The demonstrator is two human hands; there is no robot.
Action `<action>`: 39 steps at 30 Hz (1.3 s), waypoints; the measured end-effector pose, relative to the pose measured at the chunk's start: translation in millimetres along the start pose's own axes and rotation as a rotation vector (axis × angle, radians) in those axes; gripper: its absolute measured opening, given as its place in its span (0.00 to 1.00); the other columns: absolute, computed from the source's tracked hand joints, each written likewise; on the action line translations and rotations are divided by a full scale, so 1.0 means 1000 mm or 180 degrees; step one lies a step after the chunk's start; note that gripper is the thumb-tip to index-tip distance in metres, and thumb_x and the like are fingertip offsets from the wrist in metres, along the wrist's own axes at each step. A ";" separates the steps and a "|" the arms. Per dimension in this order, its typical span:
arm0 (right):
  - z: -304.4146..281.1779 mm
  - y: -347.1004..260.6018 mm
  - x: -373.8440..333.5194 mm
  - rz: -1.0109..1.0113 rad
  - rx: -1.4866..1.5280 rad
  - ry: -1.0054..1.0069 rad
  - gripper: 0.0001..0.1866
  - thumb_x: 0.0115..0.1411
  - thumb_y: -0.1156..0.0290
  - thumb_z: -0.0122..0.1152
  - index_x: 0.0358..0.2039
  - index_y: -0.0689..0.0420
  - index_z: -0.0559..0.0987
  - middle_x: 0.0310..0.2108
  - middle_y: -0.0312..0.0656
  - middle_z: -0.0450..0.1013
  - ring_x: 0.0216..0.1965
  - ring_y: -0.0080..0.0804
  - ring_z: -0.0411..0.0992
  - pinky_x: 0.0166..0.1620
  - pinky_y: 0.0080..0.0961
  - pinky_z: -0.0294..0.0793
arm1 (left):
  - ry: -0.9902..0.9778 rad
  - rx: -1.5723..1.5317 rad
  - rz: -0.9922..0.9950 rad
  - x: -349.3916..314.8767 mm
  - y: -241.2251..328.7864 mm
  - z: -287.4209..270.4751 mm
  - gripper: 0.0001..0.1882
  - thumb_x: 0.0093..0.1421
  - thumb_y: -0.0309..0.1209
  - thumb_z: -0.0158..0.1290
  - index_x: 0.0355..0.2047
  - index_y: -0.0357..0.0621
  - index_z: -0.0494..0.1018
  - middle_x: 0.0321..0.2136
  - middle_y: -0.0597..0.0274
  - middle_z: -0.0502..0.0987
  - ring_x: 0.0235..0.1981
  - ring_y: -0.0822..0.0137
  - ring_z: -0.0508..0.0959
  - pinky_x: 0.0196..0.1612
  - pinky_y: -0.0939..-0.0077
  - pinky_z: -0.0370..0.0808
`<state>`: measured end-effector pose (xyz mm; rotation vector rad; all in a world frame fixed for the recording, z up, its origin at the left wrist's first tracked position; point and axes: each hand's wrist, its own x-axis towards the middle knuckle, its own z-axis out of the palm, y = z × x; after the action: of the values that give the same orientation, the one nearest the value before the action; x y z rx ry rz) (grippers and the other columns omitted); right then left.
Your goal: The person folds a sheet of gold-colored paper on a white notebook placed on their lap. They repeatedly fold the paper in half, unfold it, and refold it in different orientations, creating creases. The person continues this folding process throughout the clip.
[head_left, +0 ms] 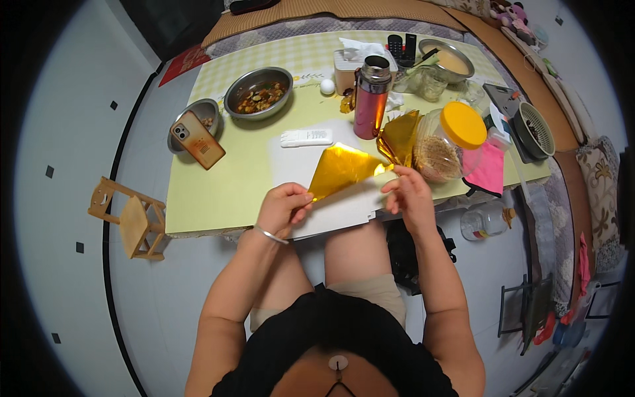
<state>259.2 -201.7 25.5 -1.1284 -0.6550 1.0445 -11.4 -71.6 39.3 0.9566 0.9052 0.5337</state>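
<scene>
A shiny gold foil sheet (344,171), roughly triangular, is stretched between my two hands just over the table's near edge. My left hand (286,205), with a silver bangle at the wrist, pinches its lower left corner. At the right corner, the thumb and forefinger of my right hand (410,195) close on the foil, the other fingers loosely curled. Beneath lies white paper (331,215), with a white flat plastic piece (306,137) resting beyond it. More crumpled gold foil (399,135) leans between a pink metal flask (372,99) and a yellow-lidded clear jar (443,145).
A phone (198,140) leans on a metal bowl (210,109) at the left, near a bowl of food (259,96). Behind the flask stand a tissue box (345,69) and another bowl (456,63). A pink cloth (488,165) and a basket (534,129) are right.
</scene>
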 end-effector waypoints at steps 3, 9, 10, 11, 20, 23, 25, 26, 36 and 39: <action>-0.024 -0.004 -0.003 -0.0252 0.0265 0.0424 0.18 0.75 0.63 0.51 0.55 0.63 0.72 0.33 0.42 0.78 0.22 0.21 0.73 0.24 0.14 0.70 | -0.0060 -0.0718 -0.0226 0.030 -0.014 0.037 0.04 0.64 0.25 0.59 0.35 0.40 0.74 0.25 0.59 0.80 0.17 0.75 0.72 0.17 0.83 0.67; -0.057 0.012 -0.032 -0.0162 0.0214 0.0774 0.12 0.73 0.69 0.53 0.49 0.63 0.76 0.30 0.41 0.77 0.22 0.21 0.72 0.24 0.13 0.68 | 0.0062 -0.1260 -0.0518 0.062 -0.033 0.126 0.06 0.65 0.25 0.56 0.39 0.36 0.71 0.30 0.50 0.83 0.22 0.67 0.81 0.22 0.75 0.81; -0.061 0.015 -0.036 -0.0121 0.0210 0.0826 0.11 0.72 0.70 0.53 0.49 0.63 0.76 0.29 0.41 0.77 0.22 0.21 0.72 0.24 0.13 0.68 | 0.0045 -0.1240 -0.0548 0.062 -0.033 0.137 0.06 0.66 0.25 0.55 0.39 0.35 0.70 0.31 0.49 0.83 0.22 0.67 0.82 0.23 0.74 0.82; -0.062 0.017 -0.040 -0.0103 0.0214 0.0917 0.10 0.71 0.72 0.53 0.48 0.63 0.77 0.28 0.40 0.77 0.21 0.21 0.72 0.24 0.13 0.68 | 0.0061 -0.1242 -0.0628 0.062 -0.033 0.147 0.06 0.66 0.26 0.55 0.39 0.36 0.70 0.31 0.50 0.83 0.19 0.68 0.80 0.20 0.76 0.79; -0.059 0.028 -0.044 -0.0182 -0.0021 0.0954 0.08 0.70 0.75 0.53 0.46 0.63 0.77 0.29 0.40 0.77 0.22 0.19 0.71 0.25 0.13 0.67 | 0.0159 -0.0502 -0.0366 0.113 -0.026 0.190 0.10 0.64 0.30 0.60 0.27 0.41 0.74 0.21 0.63 0.79 0.11 0.77 0.67 0.11 0.80 0.59; -0.045 0.029 -0.040 -0.0239 -0.0285 0.0753 0.08 0.71 0.75 0.53 0.47 0.62 0.78 0.29 0.38 0.78 0.23 0.17 0.70 0.27 0.13 0.67 | -0.0020 -0.0205 -0.0535 0.115 -0.015 0.179 0.11 0.62 0.31 0.63 0.28 0.39 0.74 0.20 0.63 0.79 0.10 0.76 0.67 0.11 0.80 0.60; -0.034 0.029 -0.039 -0.0236 -0.0472 0.0620 0.08 0.70 0.76 0.55 0.47 0.62 0.79 0.30 0.36 0.78 0.25 0.17 0.72 0.29 0.14 0.70 | 0.0018 0.0192 -0.0088 0.108 -0.019 0.159 0.11 0.61 0.30 0.64 0.29 0.38 0.74 0.20 0.61 0.79 0.11 0.75 0.69 0.12 0.79 0.63; -0.028 0.030 -0.037 -0.0417 -0.0734 0.0547 0.08 0.69 0.76 0.56 0.46 0.62 0.79 0.30 0.37 0.78 0.26 0.18 0.73 0.31 0.15 0.71 | 0.0039 0.0395 0.0135 0.103 -0.022 0.146 0.11 0.61 0.30 0.64 0.29 0.37 0.74 0.20 0.60 0.79 0.11 0.75 0.71 0.13 0.79 0.64; 0.023 0.009 -0.008 -0.2294 -0.3826 -0.1362 0.18 0.54 0.67 0.70 0.46 0.56 0.81 0.52 0.43 0.78 0.56 0.47 0.72 0.60 0.42 0.70 | 0.0097 0.4160 0.3288 -0.021 -0.021 -0.003 0.20 0.46 0.35 0.70 0.37 0.40 0.78 0.40 0.53 0.79 0.42 0.50 0.78 0.44 0.58 0.75; 0.033 0.012 -0.005 -0.2367 -0.4114 -0.1749 0.19 0.54 0.66 0.70 0.46 0.55 0.80 0.55 0.43 0.76 0.60 0.46 0.71 0.63 0.44 0.68 | 0.0152 0.4350 0.3216 -0.034 -0.030 -0.011 0.20 0.44 0.35 0.70 0.37 0.40 0.78 0.43 0.53 0.78 0.46 0.50 0.77 0.46 0.58 0.75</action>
<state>225.5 -192.0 25.7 -1.4304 -2.1790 0.1507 -38.6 -106.0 24.0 2.7160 0.7086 0.7564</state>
